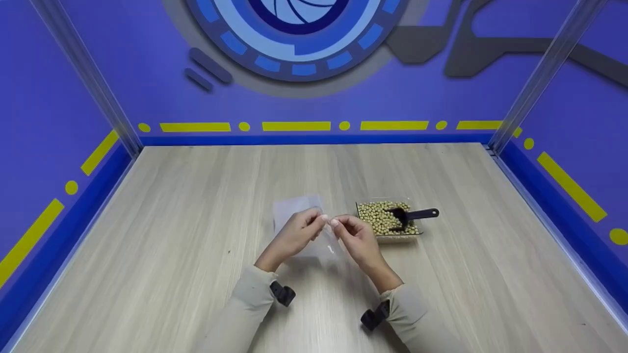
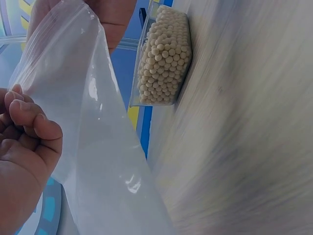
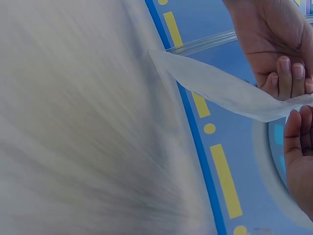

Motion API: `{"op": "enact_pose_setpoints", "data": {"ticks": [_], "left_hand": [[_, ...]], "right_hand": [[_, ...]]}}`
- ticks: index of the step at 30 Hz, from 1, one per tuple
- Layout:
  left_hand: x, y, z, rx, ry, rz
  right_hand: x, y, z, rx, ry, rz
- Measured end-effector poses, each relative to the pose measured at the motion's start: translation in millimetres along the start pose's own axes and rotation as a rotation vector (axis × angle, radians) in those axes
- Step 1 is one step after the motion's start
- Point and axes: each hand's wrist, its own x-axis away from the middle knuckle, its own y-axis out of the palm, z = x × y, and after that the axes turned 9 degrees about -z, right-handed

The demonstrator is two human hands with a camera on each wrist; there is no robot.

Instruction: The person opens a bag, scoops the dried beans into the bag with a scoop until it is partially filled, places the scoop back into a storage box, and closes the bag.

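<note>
A translucent plastic zip bag (image 1: pixel 295 208) hangs between the two hands, just above the table. My left hand (image 1: pixel 300 229) pinches its top edge between thumb and fingers. Close beside it, my right hand (image 1: pixel 357 239) pinches the same edge, the fingertips of both hands nearly meeting. In the left wrist view, the bag (image 2: pixel 105 142) droops flat and wrinkled below the left hand (image 2: pixel 27 139), with zip lines along its upper edge. The right wrist view catches the bag (image 3: pixel 210 83) almost edge-on, near the right hand (image 3: pixel 301 156). I cannot see anything inside it.
Right of the hands stands a clear plastic box (image 1: pixel 397 239) of round beige beads (image 1: pixel 375 215). A black scoop (image 1: pixel 422 214) lies in it, its handle poking out over the right side. Blue panels (image 1: pixel 314 108) enclose the wooden table (image 1: pixel 196 220) at the back and sides.
</note>
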Motion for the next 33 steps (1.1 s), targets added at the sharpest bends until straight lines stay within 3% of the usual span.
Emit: {"op": "enact_pose_setpoints", "data": {"ticks": [16,20,33], "left_hand": [[4.9,-3.6,-1.8,-0.038,0.031,-0.002],[6.1,-4.0,-1.3,-0.048,0.024,-0.001],[11.2,-7.6,-2.3,-0.057,0.025,-0.034]], "right_hand": [[-2.5,-3,5,0.029,-0.049,0.018],[-0.5,-2,-9,0.045,-0.021,0.024],[-1.8,-5,-25,0.053,0.034,0.029]]}}
